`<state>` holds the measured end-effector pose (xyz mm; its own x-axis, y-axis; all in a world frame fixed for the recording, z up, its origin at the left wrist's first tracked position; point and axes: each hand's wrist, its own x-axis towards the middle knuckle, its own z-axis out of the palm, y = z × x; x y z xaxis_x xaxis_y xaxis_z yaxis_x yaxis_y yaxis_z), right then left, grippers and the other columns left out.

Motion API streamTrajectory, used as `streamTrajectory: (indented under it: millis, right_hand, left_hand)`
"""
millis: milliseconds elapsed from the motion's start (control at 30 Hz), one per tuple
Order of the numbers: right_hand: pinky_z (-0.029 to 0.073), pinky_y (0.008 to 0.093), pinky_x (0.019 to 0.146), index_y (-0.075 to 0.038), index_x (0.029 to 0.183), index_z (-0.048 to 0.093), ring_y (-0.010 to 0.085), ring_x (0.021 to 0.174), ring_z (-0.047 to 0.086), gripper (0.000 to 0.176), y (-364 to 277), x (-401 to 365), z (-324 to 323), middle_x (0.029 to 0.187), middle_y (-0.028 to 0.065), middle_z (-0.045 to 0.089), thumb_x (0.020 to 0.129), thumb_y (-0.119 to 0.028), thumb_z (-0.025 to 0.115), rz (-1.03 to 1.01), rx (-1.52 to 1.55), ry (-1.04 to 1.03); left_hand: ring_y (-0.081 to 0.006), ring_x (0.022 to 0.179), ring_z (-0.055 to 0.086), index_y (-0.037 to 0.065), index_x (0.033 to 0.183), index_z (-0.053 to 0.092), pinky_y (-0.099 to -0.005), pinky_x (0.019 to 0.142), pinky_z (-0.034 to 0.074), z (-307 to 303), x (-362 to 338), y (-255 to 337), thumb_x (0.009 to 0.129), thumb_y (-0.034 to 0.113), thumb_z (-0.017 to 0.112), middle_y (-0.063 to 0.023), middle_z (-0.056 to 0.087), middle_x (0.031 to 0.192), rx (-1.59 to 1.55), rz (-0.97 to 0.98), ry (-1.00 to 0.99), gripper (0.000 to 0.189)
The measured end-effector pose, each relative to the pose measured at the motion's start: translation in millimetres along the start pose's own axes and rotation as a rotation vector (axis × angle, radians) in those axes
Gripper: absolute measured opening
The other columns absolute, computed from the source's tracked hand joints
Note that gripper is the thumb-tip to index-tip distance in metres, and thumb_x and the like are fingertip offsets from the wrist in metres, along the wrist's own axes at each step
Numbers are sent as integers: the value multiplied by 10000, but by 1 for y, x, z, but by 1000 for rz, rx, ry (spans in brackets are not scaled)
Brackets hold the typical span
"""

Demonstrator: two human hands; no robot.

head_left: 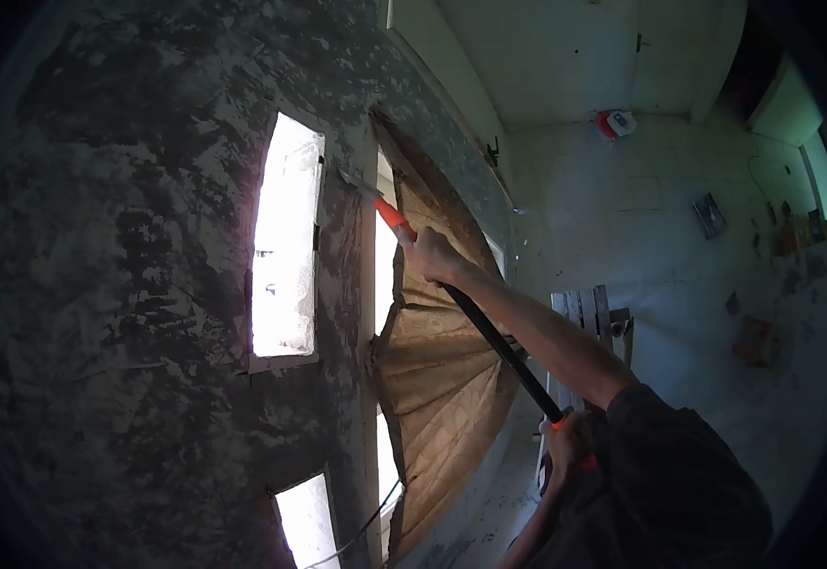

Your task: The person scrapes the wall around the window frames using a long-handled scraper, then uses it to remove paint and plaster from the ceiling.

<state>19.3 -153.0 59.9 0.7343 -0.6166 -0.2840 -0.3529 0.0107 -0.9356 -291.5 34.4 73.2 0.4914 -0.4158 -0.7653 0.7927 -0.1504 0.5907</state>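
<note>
A person's right hand (430,254) and left hand (568,444) grip a long bar (489,337) whose flat metal tip is pressed against a rough wall (129,284), at the edge of a narrow strip between two bright window openings. The bar has a slim black shaft and an orange sleeve just behind the tip. It runs diagonally from the wall down towards the person's chest.

The right fingers (420,248) are wrapped tight around the shaft just below the orange sleeve, at the end of a bare, outstretched forearm. The left fingers are closed round the lower end, where a second patch of orange shows beside a dark sleeve (679,484).

The wall's plaster is mottled grey and black, scraped and patchy. The tall left-hand window (285,237) glares white in its rectangular opening. A tan cloth (442,379), creased into long fan-like folds, hangs beside the second opening, right behind the bar. Pale wooden slats (589,308) stand just beyond the forearm. The floor (641,247) is pale and stained, with small objects scattered on it, among them a red-and-white one (615,122) at the far end.
</note>
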Motion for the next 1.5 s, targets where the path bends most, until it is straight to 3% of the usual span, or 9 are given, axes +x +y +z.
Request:
streamTrajectory:
  millis: [233, 300, 600, 700, 800, 933, 1033, 1300, 1500]
  right_hand:
    - [438, 339, 361, 44, 826, 545, 206, 407, 562, 618, 2, -5, 6, 564, 94, 553, 964, -533, 373, -203, -63, 164]
    - [428, 337, 354, 26, 813, 536, 189, 402, 546, 603, -14, -2, -13, 569, 79, 543, 966, -532, 367, 110, 98, -65]
    - [414, 332, 340, 28, 840, 528, 165, 396, 522, 576, -20, -16, -4, 564, 60, 522, 968, -514, 381, 95, 131, -66]
    - [402, 319, 326, -9, 782, 491, 160, 372, 498, 551, -5, -10, 4, 546, 36, 499, 973, -512, 369, -48, -18, 65]
    - [416, 325, 346, 1, 805, 510, 157, 379, 505, 564, -39, -27, -21, 541, 34, 499, 971, -520, 370, 139, 114, -106]
    - [399, 310, 322, -28, 775, 481, 141, 370, 490, 547, -20, -26, -3, 524, 12, 457, 968, -527, 370, -40, 60, 66]
    - [404, 318, 332, -27, 782, 480, 146, 367, 485, 537, -42, -46, -9, 525, 15, 461, 973, -516, 367, 98, 69, -20]
    - [395, 326, 347, -19, 875, 518, 137, 376, 468, 540, 1, -39, 16, 550, 14, 460, 963, -532, 375, -55, 61, 46]
    - [334, 293, 307, -64, 800, 447, 116, 343, 407, 540, -3, -5, 19, 521, -12, 379, 942, -582, 390, 30, 201, 6]
  left_hand:
    - [-103, 373, 384, 85, 580, 425, -268, 360, 285, -4, 6, -13, 818, 74, 546, 6, 407, 492, 86, 55, 28, 267]
    - [-102, 369, 377, 82, 589, 434, -266, 357, 281, -14, 19, 4, 810, 71, 560, 7, 403, 491, 47, 18, 17, 255]
    - [-88, 363, 362, 95, 604, 422, -257, 344, 256, -34, 28, -6, 818, 68, 563, 18, 389, 494, 43, -7, 26, 258]
    - [-84, 361, 352, 102, 609, 417, -259, 344, 245, -30, 17, -14, 817, 68, 560, 28, 369, 489, -2, 6, -11, 254]
    - [-81, 349, 338, 105, 616, 417, -259, 340, 233, -23, 16, -8, 818, 71, 554, 36, 356, 484, -33, 29, -46, 247]
    - [-80, 346, 341, 104, 619, 417, -254, 337, 232, -39, 24, -20, 810, 57, 564, 41, 355, 487, 110, 69, -11, 246]
    - [-76, 353, 362, 105, 621, 423, -253, 334, 260, -49, 15, -22, 817, 80, 556, 45, 362, 490, 42, 74, -61, 239]
    - [-81, 345, 359, 131, 595, 403, -258, 328, 260, -70, 33, -39, 814, 97, 562, 40, 361, 468, -28, -16, -113, 273]
    - [-81, 325, 345, 134, 592, 403, -264, 317, 247, -111, 107, -29, 793, 76, 578, 37, 359, 455, 93, -18, -78, 273]
